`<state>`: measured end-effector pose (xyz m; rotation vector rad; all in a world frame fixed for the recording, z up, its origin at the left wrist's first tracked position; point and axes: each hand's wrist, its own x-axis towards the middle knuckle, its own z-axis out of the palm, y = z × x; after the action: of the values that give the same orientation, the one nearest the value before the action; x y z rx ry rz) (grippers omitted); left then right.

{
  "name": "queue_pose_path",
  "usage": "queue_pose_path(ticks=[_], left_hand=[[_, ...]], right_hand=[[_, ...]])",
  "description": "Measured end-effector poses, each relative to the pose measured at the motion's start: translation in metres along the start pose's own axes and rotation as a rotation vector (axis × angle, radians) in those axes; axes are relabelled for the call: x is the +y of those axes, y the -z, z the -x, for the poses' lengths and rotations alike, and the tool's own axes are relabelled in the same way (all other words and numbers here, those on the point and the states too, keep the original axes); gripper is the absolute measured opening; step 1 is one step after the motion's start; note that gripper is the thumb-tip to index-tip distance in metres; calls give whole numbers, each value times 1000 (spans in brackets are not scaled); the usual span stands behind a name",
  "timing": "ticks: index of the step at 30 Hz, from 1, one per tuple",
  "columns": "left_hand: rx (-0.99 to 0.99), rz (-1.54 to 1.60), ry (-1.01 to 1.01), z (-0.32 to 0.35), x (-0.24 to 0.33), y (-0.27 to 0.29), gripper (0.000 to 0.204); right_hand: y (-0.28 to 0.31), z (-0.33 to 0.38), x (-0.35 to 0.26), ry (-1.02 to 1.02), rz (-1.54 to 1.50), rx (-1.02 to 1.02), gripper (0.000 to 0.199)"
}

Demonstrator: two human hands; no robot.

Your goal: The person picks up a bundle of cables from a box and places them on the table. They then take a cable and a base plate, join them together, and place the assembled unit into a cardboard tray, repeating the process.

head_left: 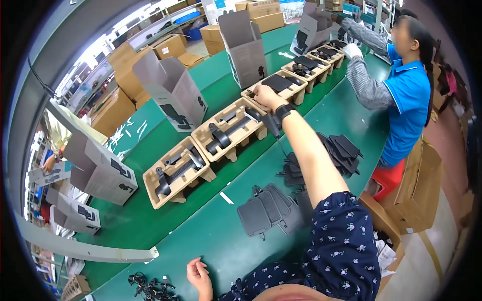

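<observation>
- So my right hand [267, 95] was stretched far out over the third tray [277, 86] on the belt [150, 220], fingers curled down on its near corner beside the flat black pouch [277, 82] lying in it; whether I pinched the pouch or only the tray edge, I could not tell.
- My left hand [199, 277] rested near my body on the green table [221, 241], fingers loosely released, holding nothing.
- By my judgement the line was partly served: the far trays [314, 65] each carried a black pouch on top, while the two nearest trays, the first tray [175, 173] and second tray [232, 129], showed only their black handle parts, uncovered.
- A stack of grey pouches [268, 213] lay on the table before me, and a heap of darker ones [336, 150] beside my forearm, so plenty seemed left to place.
- A tangle of black cords [150, 290] lay at the near left edge.
- Grey cartons [173, 90] stood open and upright behind the belt, one per tray or so, each with a small dark product picture low on its side; another grey carton [98, 168] stood at the left.
- Brown shipping boxes [168, 46] were stacked beyond them, and one more brown box [422, 185] stood on the floor at my right.
- A co-worker [406, 90] in a blue shirt worked the far trays with gloved hands.
</observation>
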<state>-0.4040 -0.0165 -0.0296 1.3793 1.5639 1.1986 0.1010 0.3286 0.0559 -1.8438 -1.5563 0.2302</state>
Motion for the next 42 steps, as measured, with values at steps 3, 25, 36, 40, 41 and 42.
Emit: queue_pose_path(ticks=[3, 25, 36, 40, 41, 42], left_hand=[[8, -19, -2, 0, -1, 6, 10], [-70, 54, -48, -12, -18, 25, 12], [-29, -177, -233, -4, -30, 41, 13], [0, -94, -216, 4, -19, 40, 13], [-7, -48, -174, 8, -20, 41, 14], [8, -79, -152, 12, -9, 47, 13]], right_hand=[[-30, 10, -15, 107, 227, 305, 17], [-2, 130, -91, 588, 721, 308, 29], [-22, 336, -170, 763, 491, -671, 94], [-31, 339, -178, 641, 462, -648, 88], [-31, 338, -179, 607, 458, -641, 87], [-36, 336, -174, 578, 416, -618, 87]])
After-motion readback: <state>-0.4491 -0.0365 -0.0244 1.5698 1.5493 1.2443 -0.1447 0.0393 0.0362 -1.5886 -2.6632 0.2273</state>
